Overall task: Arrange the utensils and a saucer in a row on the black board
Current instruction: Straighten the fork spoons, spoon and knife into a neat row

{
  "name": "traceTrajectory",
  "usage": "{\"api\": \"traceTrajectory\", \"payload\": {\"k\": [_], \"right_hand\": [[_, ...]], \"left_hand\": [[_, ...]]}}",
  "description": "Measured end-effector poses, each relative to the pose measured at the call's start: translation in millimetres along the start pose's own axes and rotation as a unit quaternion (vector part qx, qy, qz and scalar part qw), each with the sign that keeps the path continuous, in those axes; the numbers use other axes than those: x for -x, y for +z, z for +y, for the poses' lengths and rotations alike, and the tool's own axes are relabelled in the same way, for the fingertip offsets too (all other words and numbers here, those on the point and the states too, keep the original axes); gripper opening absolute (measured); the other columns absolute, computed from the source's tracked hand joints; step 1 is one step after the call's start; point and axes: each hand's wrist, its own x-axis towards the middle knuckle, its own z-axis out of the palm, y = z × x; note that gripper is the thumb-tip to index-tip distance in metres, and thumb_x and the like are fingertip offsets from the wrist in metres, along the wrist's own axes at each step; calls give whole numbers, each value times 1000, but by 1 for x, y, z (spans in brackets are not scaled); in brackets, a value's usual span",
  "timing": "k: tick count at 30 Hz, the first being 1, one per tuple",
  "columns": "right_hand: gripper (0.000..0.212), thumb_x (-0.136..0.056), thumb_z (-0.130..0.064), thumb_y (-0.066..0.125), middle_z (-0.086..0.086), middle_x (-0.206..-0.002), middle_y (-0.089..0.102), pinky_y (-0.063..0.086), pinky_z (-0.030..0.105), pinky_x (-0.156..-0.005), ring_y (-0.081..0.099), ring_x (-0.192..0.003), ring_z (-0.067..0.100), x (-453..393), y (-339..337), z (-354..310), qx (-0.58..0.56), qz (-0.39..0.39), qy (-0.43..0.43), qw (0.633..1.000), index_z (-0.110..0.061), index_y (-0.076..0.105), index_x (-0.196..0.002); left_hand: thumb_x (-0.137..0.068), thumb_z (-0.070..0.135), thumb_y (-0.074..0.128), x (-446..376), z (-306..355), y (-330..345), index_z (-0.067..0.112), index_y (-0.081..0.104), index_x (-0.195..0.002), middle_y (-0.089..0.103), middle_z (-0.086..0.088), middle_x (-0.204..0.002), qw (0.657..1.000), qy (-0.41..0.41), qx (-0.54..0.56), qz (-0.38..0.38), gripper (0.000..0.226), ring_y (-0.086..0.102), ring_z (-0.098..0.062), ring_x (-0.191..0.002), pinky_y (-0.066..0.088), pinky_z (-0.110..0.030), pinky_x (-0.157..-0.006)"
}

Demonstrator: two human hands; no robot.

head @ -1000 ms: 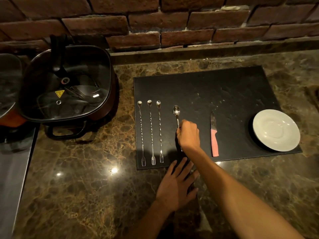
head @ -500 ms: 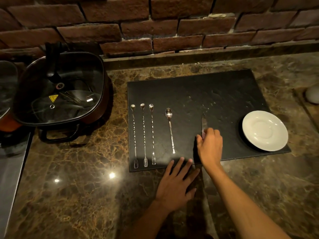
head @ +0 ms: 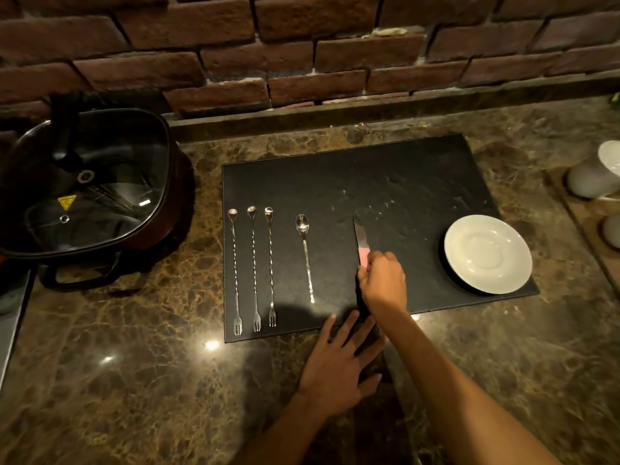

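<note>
On the black board [head: 385, 182] three long twisted cocktail forks [head: 254, 266] lie side by side at the left, prongs toward me. A teaspoon [head: 304, 250] lies to their right. My right hand [head: 382, 281] is closed around the pink handle of a small knife [head: 360, 236], blade pointing away, right of the spoon. A white saucer [head: 488, 254] sits at the board's right end, over its front corner. My left hand [head: 339, 360] rests flat, fingers spread, on the counter at the board's front edge.
A square electric pot with a glass lid [head: 84, 186] stands left of the board. White ceramic pieces [head: 593, 172] sit on a wooden tray at the far right. A brick wall [head: 302, 52] rises behind the marble counter [head: 134, 380].
My right hand let go of the teaspoon, moved right and gripped the knife's pink handle. The left hand stayed on the counter. The view shifted slightly.
</note>
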Motion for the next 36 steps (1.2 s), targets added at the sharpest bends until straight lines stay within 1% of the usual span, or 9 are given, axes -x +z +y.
{"api": "traceTrajectory", "payload": {"k": [2, 4, 9, 14, 16, 20, 25, 32, 36], "right_hand": [[24, -91, -19, 59, 16, -105, 57, 46, 37, -77, 59, -96, 36, -5, 2, -9, 4, -1, -12, 1000, -3, 62, -107], [24, -91, -18, 59, 17, -107, 58, 47, 38, -78, 59, -97, 36, -8, 5, -18, 9, -3, -25, 1000, -2, 63, -108], [25, -92, -19, 59, 17, -109, 58, 48, 37, -79, 59, -100, 34, -12, 11, -28, 28, -14, -33, 999, -3, 62, -111], [27, -92, -19, 59, 17, -110, 58, 48, 37, -82, 59, -102, 34, -13, 12, -28, 32, -15, -31, 999, -3, 61, -113], [27, -92, -19, 58, 17, -111, 58, 48, 38, -82, 59, -102, 35, -13, 13, -27, 29, -14, -31, 999, -3, 60, -113], [28, -92, -19, 58, 17, -112, 57, 48, 39, -82, 58, -103, 35, -12, 14, -27, 22, -11, -29, 999, -3, 60, -115], [27, -91, -19, 59, 17, -110, 57, 49, 39, -81, 58, -101, 35, -11, 15, -26, 16, -5, -31, 999, -3, 59, -112], [33, -90, -24, 61, 16, -113, 57, 48, 42, -84, 57, -105, 36, -11, 16, -21, -4, -10, -32, 999, -4, 59, -116], [37, -89, -32, 62, 16, -112, 58, 47, 40, -82, 57, -102, 36, -9, 13, -13, -28, -12, -26, 999, -6, 60, -116]], "left_hand": [[-96, 63, 44, 1, -1, 0, 39, 39, -150, 34, -1, -165, 1000, 4, 9, 14, 59, 17, -28, -156, 9, -56, -121], [-98, 61, 44, 2, -2, 1, 37, 40, -150, 33, 0, -165, 999, 8, 19, 24, 57, 14, -28, -157, 10, -57, -122], [-101, 60, 39, 3, -2, 1, 36, 43, -149, 31, 1, -166, 999, 10, 25, 22, 54, 8, -26, -158, 9, -59, -124], [-101, 61, 39, 3, -1, 2, 37, 44, -148, 33, 1, -165, 999, 8, 16, 29, 54, 14, -27, -157, 11, -59, -124], [-101, 62, 39, 3, -2, 1, 36, 46, -148, 36, 0, -164, 1000, 6, 9, 26, 54, 16, -27, -157, 9, -57, -122], [-102, 63, 35, 3, -2, 3, 37, 46, -149, 33, 0, -165, 1000, 7, 0, 16, 54, 11, -27, -158, 2, -56, -122], [-102, 62, 35, 3, -3, 5, 37, 45, -150, 31, 1, -166, 1000, 8, -1, 17, 55, 9, -27, -158, 2, -56, -124], [-102, 62, 36, 2, -2, 8, 37, 44, -149, 33, 0, -165, 1000, 12, -6, 27, 53, 11, -27, -158, 2, -56, -123], [-100, 62, 39, 1, -1, 9, 37, 42, -148, 33, 0, -164, 999, 11, -18, 39, 54, 13, -29, -157, 6, -56, -122]]}}
